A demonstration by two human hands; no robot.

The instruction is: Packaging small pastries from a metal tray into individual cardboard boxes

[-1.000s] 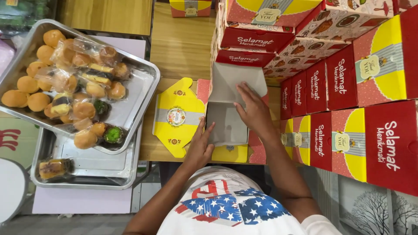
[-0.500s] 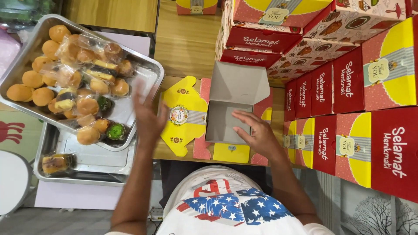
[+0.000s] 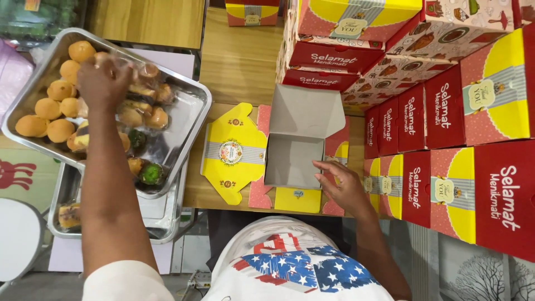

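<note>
An open cardboard box (image 3: 295,159), grey inside and red and yellow outside, lies on the wooden table with its yellow lid flap (image 3: 231,151) spread to the left. My right hand (image 3: 341,184) rests on the box's right wall, fingers apart. My left hand (image 3: 105,81) reaches far left over a metal tray (image 3: 184,125) and closes around a plastic-wrapped pastry (image 3: 136,72) on top of the pile. Round golden buns (image 3: 47,108) fill the tray's left part.
A second metal tray (image 3: 161,220) sits under the first, with one wrapped pastry (image 3: 69,214) in it. Stacks of closed red and yellow boxes (image 3: 446,117) wall off the right side and back. Bare wooden table (image 3: 239,56) lies behind the open box.
My left hand left the box, swung left and up across the tray, and now grips a wrapped pastry. My right hand slid from inside the box to its right wall.
</note>
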